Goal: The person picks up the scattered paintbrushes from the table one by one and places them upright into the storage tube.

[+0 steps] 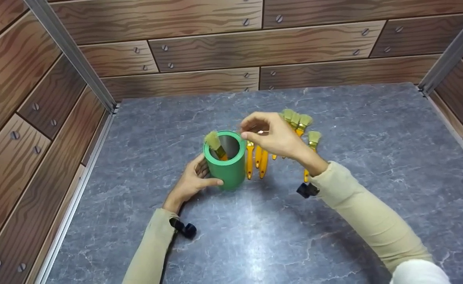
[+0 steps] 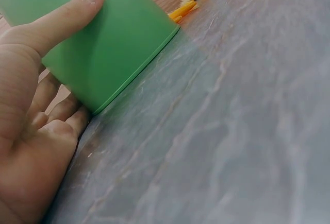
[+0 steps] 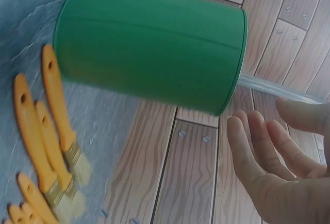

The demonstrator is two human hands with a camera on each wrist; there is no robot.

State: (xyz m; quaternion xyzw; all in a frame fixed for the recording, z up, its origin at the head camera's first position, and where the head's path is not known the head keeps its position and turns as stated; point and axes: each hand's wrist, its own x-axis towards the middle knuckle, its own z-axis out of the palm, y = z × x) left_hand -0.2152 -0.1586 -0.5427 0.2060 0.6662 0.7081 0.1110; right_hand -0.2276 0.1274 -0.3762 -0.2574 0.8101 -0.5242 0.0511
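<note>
A green cylindrical can [image 1: 228,175] stands upright on the table, its open top facing up. One paintbrush [image 1: 213,141] leans inside it, bristles up over the left rim. My left hand [image 1: 190,184] holds the can from the left, thumb [image 2: 69,20] along the near side and fingers reaching behind. At the right of the rim hovers my right hand [image 1: 277,136], its fingers loosely bent. In the right wrist view nothing lies between that hand's fingers [image 3: 245,154] and thumb. Several orange-handled paintbrushes [image 3: 33,136] lie beside the can, partly hidden by the right hand in the head view.
A grey marbled table [image 1: 144,130] carries everything. Wood-patterned panels [image 1: 211,53] close in the back and sides, with metal posts [image 1: 73,55] at the corners. A single paintbrush [image 1: 314,139] lies a little apart, right of the others.
</note>
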